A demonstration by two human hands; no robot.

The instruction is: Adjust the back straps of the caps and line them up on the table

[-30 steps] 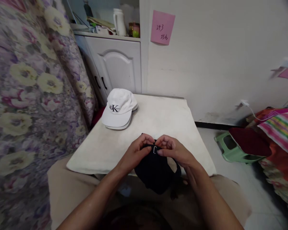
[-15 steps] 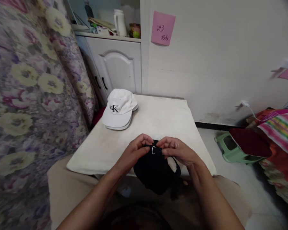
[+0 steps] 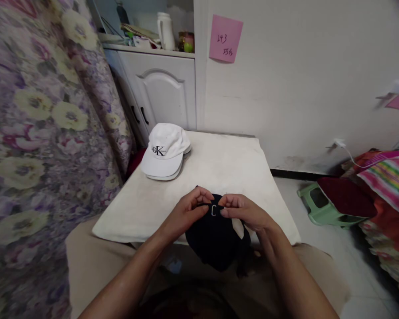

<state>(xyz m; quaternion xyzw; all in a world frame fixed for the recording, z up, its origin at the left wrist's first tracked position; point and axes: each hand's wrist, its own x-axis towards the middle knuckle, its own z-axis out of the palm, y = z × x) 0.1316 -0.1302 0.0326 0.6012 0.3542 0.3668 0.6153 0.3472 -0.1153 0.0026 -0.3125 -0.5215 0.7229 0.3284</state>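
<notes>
Black fabric cap [image 3: 209, 243] overlaps the near edge of the white cloth-covered table [image 3: 232, 164]; left hand [image 3: 190, 207] and right hand [image 3: 245, 212] each pinch its band between fingers [image 3: 199, 214], beside 1 silver metal buckle [image 3: 213, 210].

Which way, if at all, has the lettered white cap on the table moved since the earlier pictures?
No. The white cap keeps its place on the table, judged against the fixed cabinet door behind it.

A floral curtain [image 3: 53, 155] hangs beside a white cabinet [image 3: 168, 95].
</notes>
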